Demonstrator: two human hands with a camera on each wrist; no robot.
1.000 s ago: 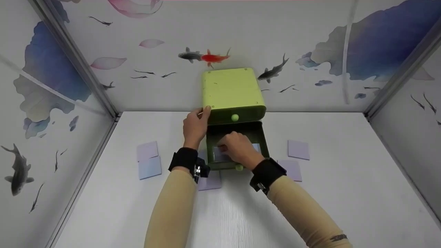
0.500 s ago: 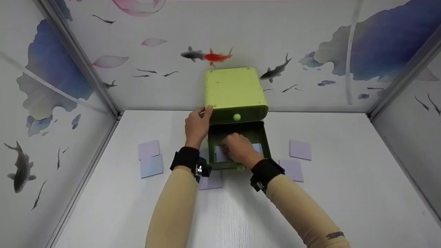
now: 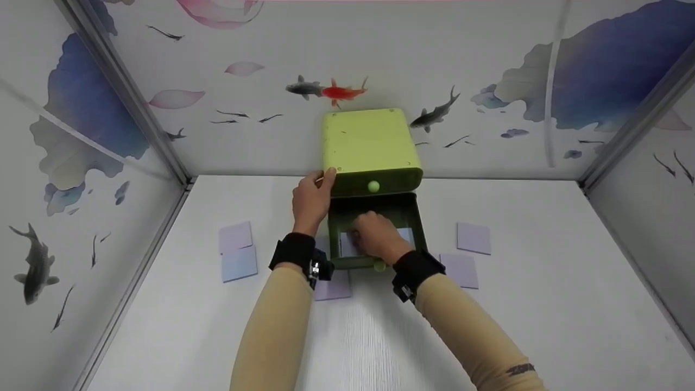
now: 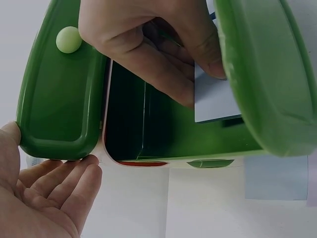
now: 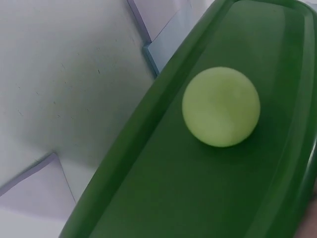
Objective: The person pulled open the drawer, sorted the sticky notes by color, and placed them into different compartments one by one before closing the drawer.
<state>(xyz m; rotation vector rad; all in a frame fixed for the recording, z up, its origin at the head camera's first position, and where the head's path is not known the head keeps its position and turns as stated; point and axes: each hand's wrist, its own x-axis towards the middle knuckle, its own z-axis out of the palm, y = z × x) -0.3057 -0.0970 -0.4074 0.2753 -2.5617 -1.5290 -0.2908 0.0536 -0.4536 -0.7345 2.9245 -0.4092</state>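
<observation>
A two-drawer box with a yellow-green top (image 3: 371, 139) stands against the back wall; its lower drawer (image 3: 352, 263) is pulled out. At the box's front left edge my left hand (image 3: 313, 202) lies with fairly straight fingers (image 4: 74, 191) on the side of the upper drawer (image 4: 62, 106), thumb over the top corner. Inside the lower drawer, my right hand (image 3: 378, 237) pinches a pale bluish square note pad (image 4: 213, 101) between thumb and finger. Another light blue pad (image 3: 405, 234) shows to the right of that hand. The right wrist view shows mostly the drawer front and its round knob (image 5: 221, 107).
On the white table, a lilac pad (image 3: 235, 235) and a blue pad (image 3: 239, 264) lie to the left. Two lilac pads, one farther back (image 3: 473, 238) and one nearer (image 3: 461, 271), lie right of the drawer. Another lilac pad (image 3: 333, 286) lies in front, partly behind my left wrist.
My right hand has shifted slightly right and down within the drawer, its fingers lower over the pad. The left hand keeps its place on the box.
</observation>
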